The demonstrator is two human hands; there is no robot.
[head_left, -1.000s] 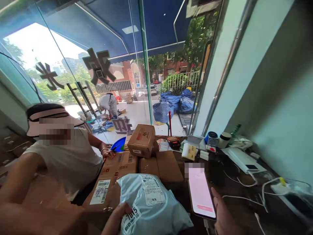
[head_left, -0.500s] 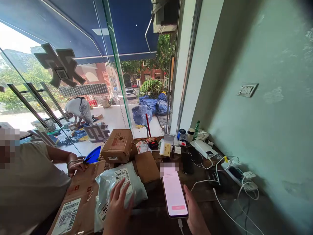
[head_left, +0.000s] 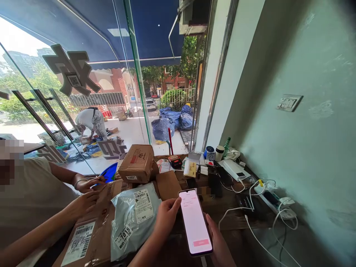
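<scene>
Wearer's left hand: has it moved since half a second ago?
Yes, rightward: against the upper brown box, the wearer's left hand has gone from over the grey parcel to the phone.

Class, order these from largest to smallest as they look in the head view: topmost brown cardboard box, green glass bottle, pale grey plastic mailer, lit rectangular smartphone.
1. Pale grey plastic mailer
2. Lit rectangular smartphone and topmost brown cardboard box: too alike to rank
3. Green glass bottle
</scene>
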